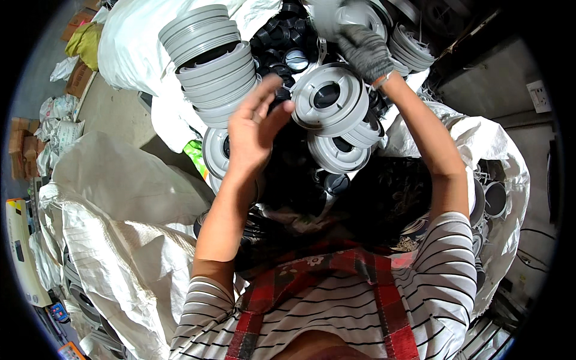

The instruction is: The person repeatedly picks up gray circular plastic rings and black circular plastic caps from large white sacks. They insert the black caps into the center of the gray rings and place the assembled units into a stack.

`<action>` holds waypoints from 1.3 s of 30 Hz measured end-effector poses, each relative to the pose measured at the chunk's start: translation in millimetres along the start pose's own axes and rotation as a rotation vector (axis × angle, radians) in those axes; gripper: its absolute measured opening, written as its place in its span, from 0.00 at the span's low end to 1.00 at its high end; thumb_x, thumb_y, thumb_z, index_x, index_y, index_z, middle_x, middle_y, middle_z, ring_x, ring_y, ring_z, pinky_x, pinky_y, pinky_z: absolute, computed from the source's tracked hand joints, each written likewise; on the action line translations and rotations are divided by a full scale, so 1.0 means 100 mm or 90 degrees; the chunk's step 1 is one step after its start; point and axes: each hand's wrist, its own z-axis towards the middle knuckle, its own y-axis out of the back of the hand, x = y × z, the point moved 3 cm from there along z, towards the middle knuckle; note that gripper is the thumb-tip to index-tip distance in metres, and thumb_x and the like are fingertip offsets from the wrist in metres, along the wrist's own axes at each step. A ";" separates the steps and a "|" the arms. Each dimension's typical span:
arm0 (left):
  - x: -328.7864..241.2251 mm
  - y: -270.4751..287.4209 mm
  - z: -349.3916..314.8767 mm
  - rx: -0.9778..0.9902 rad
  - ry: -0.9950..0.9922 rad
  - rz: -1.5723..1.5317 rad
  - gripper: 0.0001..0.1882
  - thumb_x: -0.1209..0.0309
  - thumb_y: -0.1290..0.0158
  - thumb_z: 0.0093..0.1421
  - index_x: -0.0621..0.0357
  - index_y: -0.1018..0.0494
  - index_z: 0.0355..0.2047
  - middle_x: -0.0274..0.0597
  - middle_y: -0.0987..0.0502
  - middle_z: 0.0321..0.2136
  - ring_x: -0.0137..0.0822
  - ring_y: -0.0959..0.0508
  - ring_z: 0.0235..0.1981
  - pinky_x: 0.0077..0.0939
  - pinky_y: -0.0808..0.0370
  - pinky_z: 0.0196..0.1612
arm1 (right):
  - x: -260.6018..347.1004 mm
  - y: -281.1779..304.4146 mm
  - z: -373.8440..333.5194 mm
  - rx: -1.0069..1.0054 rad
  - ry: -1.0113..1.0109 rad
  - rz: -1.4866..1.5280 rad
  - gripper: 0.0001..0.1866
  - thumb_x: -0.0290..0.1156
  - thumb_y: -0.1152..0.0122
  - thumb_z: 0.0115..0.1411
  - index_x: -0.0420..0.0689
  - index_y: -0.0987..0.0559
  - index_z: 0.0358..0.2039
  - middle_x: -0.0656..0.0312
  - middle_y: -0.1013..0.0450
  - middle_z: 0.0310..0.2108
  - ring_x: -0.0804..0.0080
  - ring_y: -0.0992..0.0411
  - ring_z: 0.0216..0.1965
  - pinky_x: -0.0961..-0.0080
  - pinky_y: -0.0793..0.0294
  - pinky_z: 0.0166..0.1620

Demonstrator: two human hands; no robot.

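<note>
My bare left hand (255,129) is raised beside a tall stack of grey ribbed plastic rings (219,81). Its fingers are spread, slightly blurred, and nothing is in them. My right hand (365,53) wears a grey knit glove. It reaches to the far side, over the edge of a grey round plastic cover (360,18), its fingers partly hidden. Beside those fingertips a pale grey shape (326,18) is smeared by motion. Just below the glove, a round grey flanged part with a central hole (330,99) rests tilted on more grey rings (341,153).
Black threaded plastic caps (288,39) lie heaped at the far middle. Further grey rings (413,48) are stacked at the far right. Large white woven sacks (120,240) stand on the left; another sack (504,144) at right holds grey parts. A wall (498,78) bounds the right.
</note>
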 end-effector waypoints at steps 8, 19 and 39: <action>-0.29 0.24 0.07 -0.151 -0.074 -0.246 0.25 0.67 0.51 0.59 0.68 0.43 0.53 0.55 0.28 0.44 0.41 0.28 0.46 0.38 0.31 0.51 | 0.64 -0.05 0.67 0.133 0.054 0.218 0.18 0.45 0.43 0.55 0.44 0.21 0.37 0.59 0.24 0.35 0.63 0.25 0.39 0.71 0.27 0.43; -0.19 0.30 0.10 -0.133 -0.012 -0.129 0.21 0.64 0.41 0.49 0.66 0.27 0.41 0.39 0.26 0.37 0.31 0.28 0.38 0.25 0.34 0.46 | -0.72 -1.50 0.52 0.481 -0.285 -0.053 0.23 0.53 0.46 0.49 0.48 0.20 0.36 0.52 0.25 0.38 0.57 0.26 0.41 0.66 0.28 0.44; -0.26 0.16 -0.23 0.118 0.074 -0.261 0.24 0.69 0.43 0.52 0.69 0.33 0.47 0.44 0.26 0.39 0.33 0.25 0.38 0.27 0.28 0.45 | 1.62 0.67 -0.18 0.149 0.099 0.172 0.36 0.40 0.35 0.40 0.40 0.32 0.51 0.47 0.33 0.46 0.49 0.36 0.50 0.61 0.36 0.54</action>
